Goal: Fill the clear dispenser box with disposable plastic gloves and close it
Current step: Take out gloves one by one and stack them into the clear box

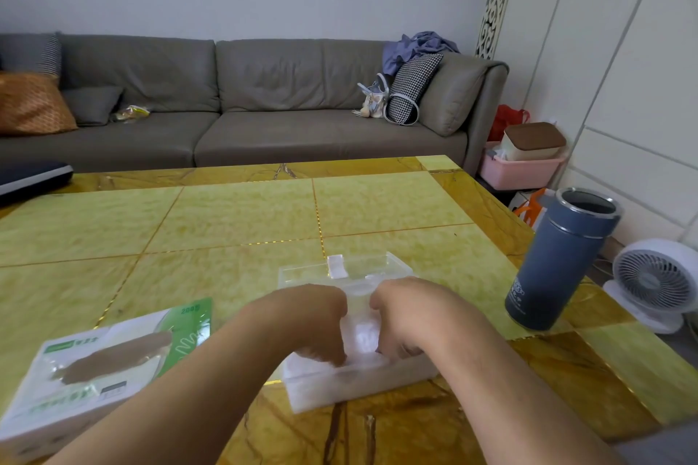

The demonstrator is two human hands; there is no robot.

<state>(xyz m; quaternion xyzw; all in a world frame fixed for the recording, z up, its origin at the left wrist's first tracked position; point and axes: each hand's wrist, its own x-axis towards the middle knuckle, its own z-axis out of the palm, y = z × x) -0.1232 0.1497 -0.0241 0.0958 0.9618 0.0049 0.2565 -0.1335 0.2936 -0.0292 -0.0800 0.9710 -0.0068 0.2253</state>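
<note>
In the lower middle of the head view, the clear dispenser box [359, 385] stands on the yellow-green marble table [226, 223], close to the near edge of the table. The box is full of white disposable plastic gloves [362, 336], and its transparent lid [377, 266] stands open behind it, toward the middle of the frame. Both hands are inside the open top of the box. The left hand [317, 321] has its fingers bent down and presses into the gloves on the left part of the box. The right hand [404, 317] does the same on the right part, and a narrow gap stays between the two hands. If the fingers pinch the gloves or only push them, I cannot tell, because the fingertips are hidden in the white plastic.

In the lower left of the frame, a glove package [98, 362] with green print lies flat on the table, just beside the left forearm and partly past the frame edge. At the right of the frame, a dark blue thermos flask [562, 260] without cap stands near the right edge of the table, apart from the box. The large area of the table behind the box is free. In the upper half a grey sofa [264, 102] runs across the frame with cushions on it. On the floor at the right edge stands a small white fan [657, 279], and behind it a pink basket [521, 170].
</note>
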